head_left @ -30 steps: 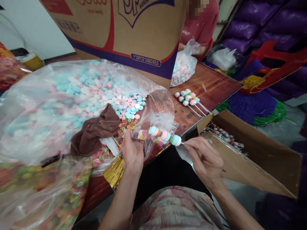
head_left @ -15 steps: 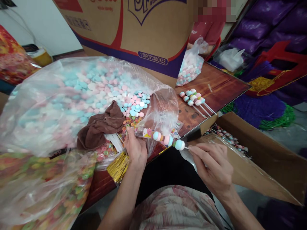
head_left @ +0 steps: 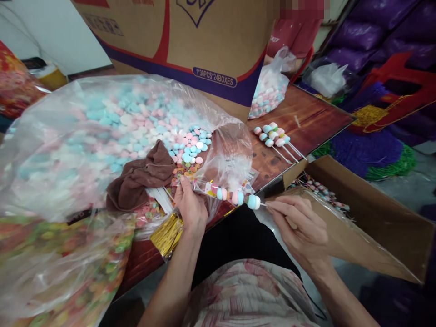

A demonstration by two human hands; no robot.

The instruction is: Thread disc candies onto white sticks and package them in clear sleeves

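Pinched in my right hand (head_left: pixel 299 222) is the white stick of a candy skewer (head_left: pixel 238 197), strung with blue, pink and white candies. The skewer lies almost level, tilted down to the right. My left hand (head_left: pixel 191 204) grips the end of a clear plastic sleeve (head_left: pixel 208 187) with printed marks. The far end of the skewer is inside the sleeve; how far the clear film reaches along it, I cannot tell. Below my left wrist lies a bundle of gold twist ties (head_left: pixel 167 234). White sticks (head_left: pixel 161 200) and a brown cloth (head_left: pixel 141 177) are just to its left.
A large clear bag of candies (head_left: pixel 102 131) covers the table's left side, before a big carton (head_left: pixel 218 50). Several finished skewers (head_left: pixel 272 135) lie on the table (head_left: pixel 316 113). An open box (head_left: pixel 381 222) with more skewers stands at right. A person in red (head_left: pixel 294 38) sits behind.
The view has shifted slightly. My right hand has moved a little left with the skewer, and the skewer's far end sits slightly deeper toward my left hand.
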